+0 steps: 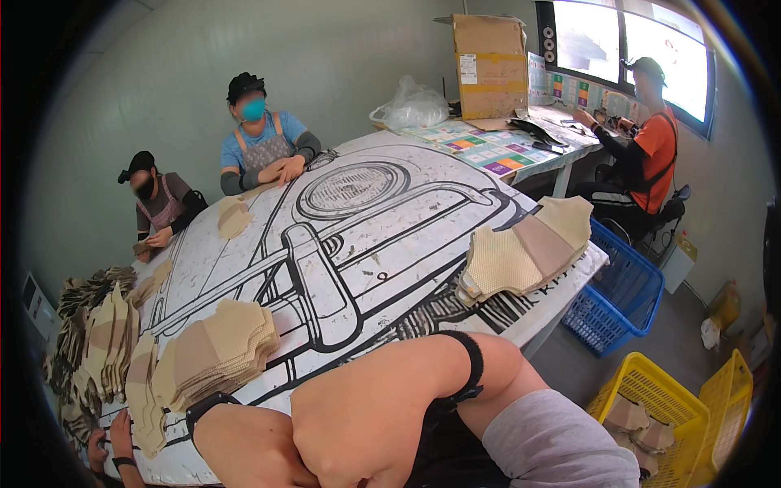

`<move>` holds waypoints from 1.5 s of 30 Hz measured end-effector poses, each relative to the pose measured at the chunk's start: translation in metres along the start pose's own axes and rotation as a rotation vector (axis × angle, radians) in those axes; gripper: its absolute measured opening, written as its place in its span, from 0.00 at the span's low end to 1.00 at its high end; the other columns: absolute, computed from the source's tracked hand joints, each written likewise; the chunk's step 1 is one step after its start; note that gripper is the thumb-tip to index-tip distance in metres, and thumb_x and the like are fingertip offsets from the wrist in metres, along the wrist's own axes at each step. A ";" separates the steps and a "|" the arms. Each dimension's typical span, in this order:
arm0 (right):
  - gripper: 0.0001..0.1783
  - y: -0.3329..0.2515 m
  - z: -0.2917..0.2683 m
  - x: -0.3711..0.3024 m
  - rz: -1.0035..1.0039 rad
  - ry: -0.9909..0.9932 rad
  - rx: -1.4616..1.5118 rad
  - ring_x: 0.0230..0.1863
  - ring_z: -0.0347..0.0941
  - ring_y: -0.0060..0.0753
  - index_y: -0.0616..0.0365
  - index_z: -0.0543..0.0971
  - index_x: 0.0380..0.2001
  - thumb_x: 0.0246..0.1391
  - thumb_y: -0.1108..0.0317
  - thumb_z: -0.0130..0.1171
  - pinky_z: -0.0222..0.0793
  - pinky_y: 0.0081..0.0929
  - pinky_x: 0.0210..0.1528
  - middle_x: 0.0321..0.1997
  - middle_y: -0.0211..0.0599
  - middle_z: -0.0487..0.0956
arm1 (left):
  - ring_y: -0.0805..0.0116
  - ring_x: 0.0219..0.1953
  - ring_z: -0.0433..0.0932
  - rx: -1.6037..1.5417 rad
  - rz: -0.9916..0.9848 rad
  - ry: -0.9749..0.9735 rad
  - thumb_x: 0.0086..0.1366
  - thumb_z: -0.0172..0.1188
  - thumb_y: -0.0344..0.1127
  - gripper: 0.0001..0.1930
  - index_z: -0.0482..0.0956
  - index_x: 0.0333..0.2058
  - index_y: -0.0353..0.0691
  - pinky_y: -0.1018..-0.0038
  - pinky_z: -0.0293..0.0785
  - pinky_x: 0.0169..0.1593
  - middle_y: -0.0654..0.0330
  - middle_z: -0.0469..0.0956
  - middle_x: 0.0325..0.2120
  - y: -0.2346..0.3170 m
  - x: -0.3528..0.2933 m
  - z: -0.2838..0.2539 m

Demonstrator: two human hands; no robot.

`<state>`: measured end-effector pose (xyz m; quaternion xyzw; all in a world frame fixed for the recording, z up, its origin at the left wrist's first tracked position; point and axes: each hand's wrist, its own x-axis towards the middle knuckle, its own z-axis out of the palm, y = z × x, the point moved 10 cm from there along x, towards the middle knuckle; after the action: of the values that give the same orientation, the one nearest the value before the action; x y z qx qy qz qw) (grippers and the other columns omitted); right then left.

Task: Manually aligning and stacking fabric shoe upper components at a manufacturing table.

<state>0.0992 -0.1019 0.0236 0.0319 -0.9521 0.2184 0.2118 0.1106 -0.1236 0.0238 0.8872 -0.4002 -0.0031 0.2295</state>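
My left hand [248,443] and my right hand [366,407] meet close to me at the lower edge, each with a black strap. My right hand is closed, knuckles up. What its curled fingers hold, if anything, is hidden. The fingers of my left hand disappear beside it and below the frame. Just beyond my left hand is a stack of beige mesh fabric pieces [215,358] with brownish middle bands. A similar stack of fabric pieces [529,252] lies on the right side of the table [374,285], beyond my right arm.
Fabric piles [102,325] crowd the table's left end, where another person's hands [118,443] show. Two masked people [268,146] sit across. A person in orange [651,159] works by the window. Blue [614,297] and yellow [643,382] crates stand on the right.
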 end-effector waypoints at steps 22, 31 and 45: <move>0.15 0.005 0.001 -0.004 0.035 -0.006 -0.015 0.18 0.72 0.27 0.50 0.81 0.12 0.43 0.56 0.54 0.65 0.24 0.26 0.11 0.25 0.73 | 0.66 0.13 0.72 0.001 -0.010 -0.049 0.60 0.55 0.42 0.06 0.74 0.30 0.49 0.73 0.64 0.14 0.66 0.70 0.11 0.002 0.008 -0.005; 0.15 0.004 0.002 -0.008 -0.013 0.017 -0.028 0.17 0.71 0.28 0.51 0.81 0.12 0.45 0.57 0.55 0.64 0.24 0.24 0.12 0.26 0.74 | 0.65 0.13 0.72 -0.138 0.035 0.131 0.62 0.54 0.43 0.08 0.73 0.28 0.47 0.73 0.65 0.15 0.65 0.71 0.12 -0.009 0.007 0.002; 0.13 0.016 0.008 0.000 0.020 0.006 0.090 0.16 0.70 0.32 0.53 0.80 0.13 0.43 0.61 0.56 0.61 0.28 0.21 0.11 0.30 0.73 | 0.66 0.16 0.74 -0.050 -0.010 -0.048 0.61 0.57 0.39 0.08 0.74 0.27 0.43 0.75 0.67 0.17 0.62 0.74 0.15 0.005 0.001 -0.010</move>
<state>0.0939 -0.0906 0.0108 0.0311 -0.9410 0.2632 0.2106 0.1094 -0.1232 0.0352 0.8829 -0.4008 -0.0357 0.2420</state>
